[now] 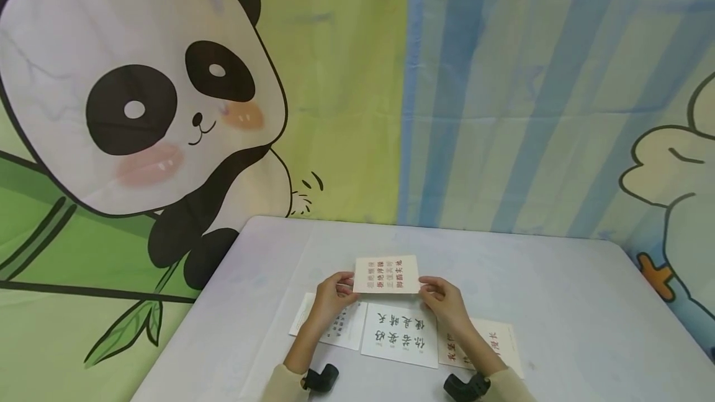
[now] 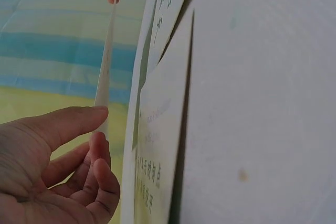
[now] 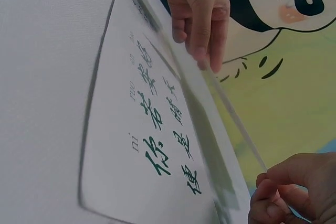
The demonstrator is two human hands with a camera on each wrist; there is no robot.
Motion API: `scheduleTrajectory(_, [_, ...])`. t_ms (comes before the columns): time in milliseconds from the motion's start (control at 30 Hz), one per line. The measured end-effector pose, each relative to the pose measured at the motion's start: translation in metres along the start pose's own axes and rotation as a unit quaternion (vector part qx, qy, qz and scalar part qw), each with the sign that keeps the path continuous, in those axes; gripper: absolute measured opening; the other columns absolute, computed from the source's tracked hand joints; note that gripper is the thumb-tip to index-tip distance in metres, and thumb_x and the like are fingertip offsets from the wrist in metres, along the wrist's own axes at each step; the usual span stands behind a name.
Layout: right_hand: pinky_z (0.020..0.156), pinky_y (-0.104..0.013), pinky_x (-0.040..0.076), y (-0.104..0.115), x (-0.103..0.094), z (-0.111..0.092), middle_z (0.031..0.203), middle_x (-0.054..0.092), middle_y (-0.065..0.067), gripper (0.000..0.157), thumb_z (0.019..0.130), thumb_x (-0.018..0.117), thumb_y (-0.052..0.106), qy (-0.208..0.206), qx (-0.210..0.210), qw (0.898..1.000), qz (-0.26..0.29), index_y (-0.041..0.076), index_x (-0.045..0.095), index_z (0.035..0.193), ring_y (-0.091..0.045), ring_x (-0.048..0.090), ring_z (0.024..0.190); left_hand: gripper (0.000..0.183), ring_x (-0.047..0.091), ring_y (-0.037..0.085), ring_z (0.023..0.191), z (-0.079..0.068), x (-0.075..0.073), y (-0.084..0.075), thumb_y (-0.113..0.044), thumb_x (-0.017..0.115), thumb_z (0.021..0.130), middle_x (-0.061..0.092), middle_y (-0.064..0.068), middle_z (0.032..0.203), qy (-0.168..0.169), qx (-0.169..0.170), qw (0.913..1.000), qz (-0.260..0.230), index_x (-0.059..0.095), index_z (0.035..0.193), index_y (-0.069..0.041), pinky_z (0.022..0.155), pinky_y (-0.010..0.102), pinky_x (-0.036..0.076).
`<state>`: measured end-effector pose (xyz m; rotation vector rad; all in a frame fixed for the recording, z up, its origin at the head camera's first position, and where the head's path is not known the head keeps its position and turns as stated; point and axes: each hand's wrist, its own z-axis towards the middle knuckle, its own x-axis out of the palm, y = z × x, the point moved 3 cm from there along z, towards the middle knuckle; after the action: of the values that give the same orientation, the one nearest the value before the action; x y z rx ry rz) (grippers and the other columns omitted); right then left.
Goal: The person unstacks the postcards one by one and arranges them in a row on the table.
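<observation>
A cream card [image 1: 386,275] with red and grey characters is raised above the table, tilted so its printed face shows in the head view. My left hand [image 1: 332,296] pinches its left edge between thumb and fingers. At the opposite edge, my right hand [image 1: 447,304] pinches it the same way. Both wrist views show the card nearly edge-on. Below lie a white card [image 1: 357,339] at the left, partly behind my left forearm, a middle card [image 1: 400,336] with dark green characters, and a cream card [image 1: 505,343] with red characters, partly covered by my right arm.
The cards lie side by side on a white table [image 1: 570,303]. Behind its far edge hangs a printed curtain [image 1: 346,110] with a panda and blue stripes. A black wrist device [image 1: 322,379] is on my left wrist, another [image 1: 466,388] on my right.
</observation>
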<state>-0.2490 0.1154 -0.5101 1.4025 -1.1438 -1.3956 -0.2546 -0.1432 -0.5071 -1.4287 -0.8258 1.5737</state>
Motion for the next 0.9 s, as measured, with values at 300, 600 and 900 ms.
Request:
scheduleTrajectory(300, [0.065,-0.022,0.053,-0.005,-0.011,-0.009,0.100,0.063,-0.009,0.031,0.092,0.064,0.007,-0.002,0.015,1.000,-0.010,0.002,0.062,0.122,-0.017,0.060,0.080,0.048,0.060,0.013,0.078,-0.004,0.007,-0.007,-0.001,0.079,0.077,0.065,0.012,0.099,0.018,0.012,0.9996,0.017,0.061,0.120,0.009,0.068,0.020,0.052])
scheduleTrajectory(600, [0.061,-0.023,0.052,0.001,-0.022,-0.018,0.100,0.063,-0.010,0.032,0.092,0.064,0.006,0.000,0.010,1.000,-0.004,0.002,0.062,0.123,-0.017,0.059,0.074,0.048,0.058,0.012,0.075,-0.008,0.013,-0.010,0.000,0.079,0.077,0.065,0.010,0.096,0.037,0.003,0.9992,0.013,0.061,0.121,0.009,0.063,0.017,0.049])
scheduleTrajectory(900, [0.064,-0.022,0.053,0.002,-0.035,-0.026,0.099,0.063,-0.010,0.032,0.091,0.065,0.005,-0.009,0.003,1.000,-0.016,0.001,0.062,0.122,-0.016,0.059,0.075,0.047,0.057,0.010,0.075,-0.009,0.022,-0.016,0.000,0.078,0.078,0.064,0.007,0.093,0.057,0.010,0.9983,0.008,0.060,0.122,0.009,0.064,0.017,0.049])
